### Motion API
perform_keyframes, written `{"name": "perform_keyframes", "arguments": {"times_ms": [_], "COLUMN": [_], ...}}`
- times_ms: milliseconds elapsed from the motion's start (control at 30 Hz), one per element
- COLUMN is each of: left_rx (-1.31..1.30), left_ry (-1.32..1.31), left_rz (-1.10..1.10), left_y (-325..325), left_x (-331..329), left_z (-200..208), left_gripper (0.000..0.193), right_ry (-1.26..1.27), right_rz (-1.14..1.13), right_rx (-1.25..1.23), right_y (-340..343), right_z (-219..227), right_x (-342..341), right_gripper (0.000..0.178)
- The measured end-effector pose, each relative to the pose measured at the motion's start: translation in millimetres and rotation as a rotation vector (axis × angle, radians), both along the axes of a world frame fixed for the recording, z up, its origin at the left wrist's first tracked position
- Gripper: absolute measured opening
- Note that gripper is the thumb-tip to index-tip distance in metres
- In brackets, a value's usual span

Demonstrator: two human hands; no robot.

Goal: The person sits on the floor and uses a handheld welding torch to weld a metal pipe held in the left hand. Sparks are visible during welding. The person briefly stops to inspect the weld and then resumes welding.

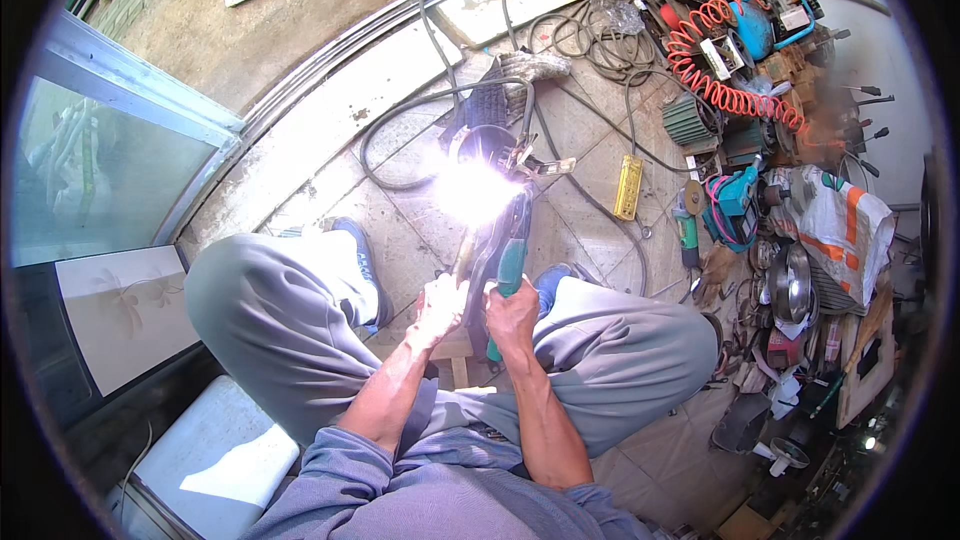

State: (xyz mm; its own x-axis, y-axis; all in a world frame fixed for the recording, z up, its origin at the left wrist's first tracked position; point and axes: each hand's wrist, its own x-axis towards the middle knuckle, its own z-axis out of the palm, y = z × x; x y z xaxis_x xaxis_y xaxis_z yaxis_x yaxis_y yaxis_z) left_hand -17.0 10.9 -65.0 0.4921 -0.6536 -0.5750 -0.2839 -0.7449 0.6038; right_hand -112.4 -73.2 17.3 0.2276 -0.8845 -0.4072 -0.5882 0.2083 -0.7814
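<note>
A blinding white welding arc (475,190) burns in front of me between my feet, and its glare hides the joint. My right hand (512,315) is closed round the green handle of an electrode holder (512,266), whose far end points up at the glare. Close by on the left, my left hand (440,305) grips a thin tan rod-like piece (465,252) that runs into the light. Between the hands lies a long dark piece (483,285), its kind unclear. Just beyond the arc are a round dark metal part (487,140) and a crumpled grey cloth (490,95).
Black cables (375,140) loop over the tiled floor. At right are a yellow power strip (628,187), a green angle grinder (688,230), a teal power tool (735,205), an orange coiled hose (690,50) and a white sack (840,230). A glass door (110,160) stands left.
</note>
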Motion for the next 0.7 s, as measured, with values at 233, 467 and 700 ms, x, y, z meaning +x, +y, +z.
{"name": "perform_keyframes", "arguments": {"times_ms": [233,467,700], "left_rx": [-0.105,-0.031,-0.121], "left_ry": [-0.099,0.079,-0.065], "left_rz": [-0.05,0.064,-0.108], "left_y": [4.5,0.2,9.3], "left_x": [-5.2,-3.2,-2.0], "left_z": [-7.0,-17.0,-25.7], "left_gripper": [0.046,0.042,0.05], "right_ry": [0.106,0.114,0.013], "right_rz": [0.065,0.064,0.036], "right_rx": [-0.07,-0.038,-0.039], "right_y": [-0.9,-2.7,-1.1], "right_z": [-2.8,5.3,-2.8], "right_x": [-2.0,0.0,-0.9], "right_gripper": [0.009,0.017,0.013]}}
